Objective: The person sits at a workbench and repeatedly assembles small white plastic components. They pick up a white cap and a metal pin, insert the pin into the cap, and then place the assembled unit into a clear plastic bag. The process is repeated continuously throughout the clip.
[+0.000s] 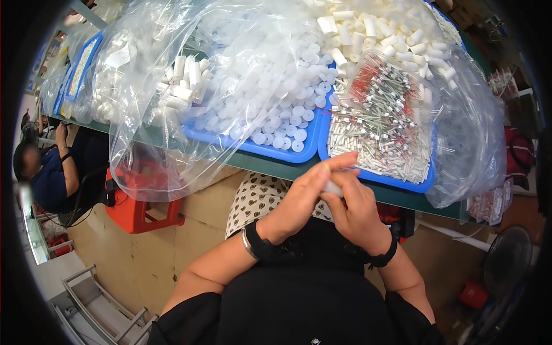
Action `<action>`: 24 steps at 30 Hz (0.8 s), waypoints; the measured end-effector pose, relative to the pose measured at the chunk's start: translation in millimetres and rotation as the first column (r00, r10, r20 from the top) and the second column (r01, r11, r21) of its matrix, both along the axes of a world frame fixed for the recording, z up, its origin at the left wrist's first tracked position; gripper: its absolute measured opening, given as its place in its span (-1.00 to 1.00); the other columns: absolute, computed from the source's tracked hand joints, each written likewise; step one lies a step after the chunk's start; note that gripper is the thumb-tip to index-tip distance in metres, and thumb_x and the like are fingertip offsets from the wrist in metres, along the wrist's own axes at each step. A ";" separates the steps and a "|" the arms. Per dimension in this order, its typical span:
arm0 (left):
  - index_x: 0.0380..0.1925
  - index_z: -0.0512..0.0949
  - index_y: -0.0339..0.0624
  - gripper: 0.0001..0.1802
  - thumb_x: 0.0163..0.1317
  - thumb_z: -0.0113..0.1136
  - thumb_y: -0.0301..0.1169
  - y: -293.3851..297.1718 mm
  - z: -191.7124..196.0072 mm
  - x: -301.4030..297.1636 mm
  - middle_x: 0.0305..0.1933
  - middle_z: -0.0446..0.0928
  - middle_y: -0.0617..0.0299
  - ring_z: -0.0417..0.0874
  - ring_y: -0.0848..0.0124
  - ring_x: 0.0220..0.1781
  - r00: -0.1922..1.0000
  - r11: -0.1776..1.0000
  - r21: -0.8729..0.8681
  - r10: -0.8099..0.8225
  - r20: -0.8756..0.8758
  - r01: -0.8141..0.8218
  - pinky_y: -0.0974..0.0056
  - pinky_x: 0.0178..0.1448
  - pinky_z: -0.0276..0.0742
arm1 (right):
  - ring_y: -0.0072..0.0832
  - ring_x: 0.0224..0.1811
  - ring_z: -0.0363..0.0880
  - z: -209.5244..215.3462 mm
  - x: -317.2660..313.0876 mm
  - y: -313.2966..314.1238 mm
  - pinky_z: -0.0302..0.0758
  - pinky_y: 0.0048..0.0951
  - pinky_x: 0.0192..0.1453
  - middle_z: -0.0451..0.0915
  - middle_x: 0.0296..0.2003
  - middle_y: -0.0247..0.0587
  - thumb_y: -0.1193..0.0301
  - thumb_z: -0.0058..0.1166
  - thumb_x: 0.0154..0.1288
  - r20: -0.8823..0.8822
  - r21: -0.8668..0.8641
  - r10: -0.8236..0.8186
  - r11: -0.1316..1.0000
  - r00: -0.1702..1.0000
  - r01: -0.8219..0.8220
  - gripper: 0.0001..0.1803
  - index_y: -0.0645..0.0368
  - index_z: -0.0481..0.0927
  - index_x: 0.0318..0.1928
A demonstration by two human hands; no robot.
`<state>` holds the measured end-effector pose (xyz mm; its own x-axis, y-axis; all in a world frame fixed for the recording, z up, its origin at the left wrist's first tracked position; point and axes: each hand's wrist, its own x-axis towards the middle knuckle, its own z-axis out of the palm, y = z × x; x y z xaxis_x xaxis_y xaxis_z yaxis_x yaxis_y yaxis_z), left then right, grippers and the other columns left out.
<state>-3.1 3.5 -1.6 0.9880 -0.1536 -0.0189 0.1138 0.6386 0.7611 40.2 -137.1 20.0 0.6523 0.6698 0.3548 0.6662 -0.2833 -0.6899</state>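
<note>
My left hand and my right hand meet in front of my body, just off the table's near edge. Between them is a small white rounded piece, mostly covered by the fingers. Both hands are closed on it, thumbs pressed close together. Just beyond my fingers, a blue tray holds many small white tubes. On these lies a heap of thin metal pins with white blocks and red tips. Left of that tray, another blue tray carries translucent white discs.
Clear plastic bags drape over the green table's front edge. White cylinders are heaped at the back. A red stool stands below left, near a seated person. A fan stands at right.
</note>
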 end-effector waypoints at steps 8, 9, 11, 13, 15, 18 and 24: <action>0.44 0.10 -0.33 -0.38 0.50 -0.29 -0.18 1.1 -2.6 -2.5 0.48 0.19 0.02 0.19 0.21 0.51 0.986 0.925 -0.380 -0.070 -0.153 0.006 0.09 0.53 0.14 | -0.14 -0.33 0.61 -6.8 10.2 -4.8 0.55 -0.26 -0.34 0.57 -0.23 -0.04 0.49 0.24 0.19 0.202 -0.060 -0.007 0.998 0.979 0.019 -0.68 0.27 0.51 -0.05; 0.44 0.10 -0.32 -0.38 0.50 -0.27 -0.19 -1.6 -5.7 -3.5 0.48 0.20 0.03 0.20 0.21 0.51 0.987 0.918 -0.395 -0.085 -0.138 0.024 0.09 0.53 0.15 | -0.15 -0.34 0.61 -8.3 10.8 -5.5 0.54 -0.27 -0.35 0.58 -0.25 -0.05 0.49 0.24 0.18 0.237 -0.064 0.012 0.998 0.972 0.003 -0.68 0.27 0.51 -0.06; 0.43 0.10 -0.31 -0.39 0.49 -0.22 -0.19 -5.2 -7.4 -6.4 0.46 0.22 0.05 0.20 0.22 0.51 0.986 0.908 -0.418 -0.093 -0.137 0.027 0.09 0.52 0.17 | -0.16 -0.36 0.61 -9.6 7.9 -5.8 0.54 -0.27 -0.36 0.58 -0.27 -0.05 0.49 0.24 0.17 0.204 -0.066 0.032 0.998 0.978 -0.018 -0.67 0.29 0.51 -0.05; 0.43 0.11 -0.29 -0.39 0.49 -0.19 -0.19 -7.4 -6.4 -8.9 0.46 0.22 0.09 0.20 0.22 0.50 0.983 0.900 -0.435 -0.081 -0.167 0.000 0.09 0.51 0.18 | -0.15 -0.38 0.61 -9.6 5.7 -5.2 0.54 -0.26 -0.37 0.59 -0.27 -0.04 0.49 0.24 0.18 0.173 -0.081 0.035 0.996 0.984 -0.022 -0.66 0.30 0.51 -0.05; 0.42 0.13 -0.26 -0.40 0.51 -0.22 -0.16 -5.9 -3.5 -7.5 0.47 0.19 0.10 0.20 0.22 0.50 0.982 0.913 -0.407 -0.055 -0.183 -0.024 0.08 0.52 0.17 | -0.14 -0.40 0.60 -9.0 3.4 -1.7 0.54 -0.25 -0.37 0.59 -0.25 -0.03 0.48 0.23 0.19 0.144 -0.109 0.025 0.994 0.989 -0.009 -0.67 0.30 0.51 -0.04; 0.41 0.14 -0.22 -0.41 0.54 -0.26 -0.10 -2.7 -5.3 -3.8 0.49 0.16 0.12 0.20 0.19 0.50 0.972 0.906 -0.420 -0.051 -0.230 -0.052 0.07 0.53 0.16 | -0.13 -0.39 0.61 -17.4 4.1 4.4 0.55 -0.25 -0.36 0.58 -0.24 -0.04 0.48 0.21 0.22 0.124 -0.079 -0.071 0.994 0.990 0.081 -0.67 0.30 0.50 -0.03; 0.37 0.20 -0.16 -0.44 0.56 -0.34 -0.05 -1.2 -2.6 -2.8 0.52 0.10 0.15 0.17 0.16 0.52 0.979 0.905 -0.424 -0.056 -0.198 -0.034 0.07 0.53 0.17 | -0.13 -0.40 0.62 -14.0 9.7 0.1 0.55 -0.28 -0.40 0.58 -0.27 -0.04 0.46 0.21 0.24 0.211 -0.067 -0.027 0.997 0.977 0.042 -0.67 0.32 0.50 -0.02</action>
<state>-6.0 2.3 -4.2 0.9683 -0.2022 -0.1467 0.2439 0.8927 0.3790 49.9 -137.0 6.0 0.5914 0.6765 0.4388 0.7829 -0.3514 -0.5134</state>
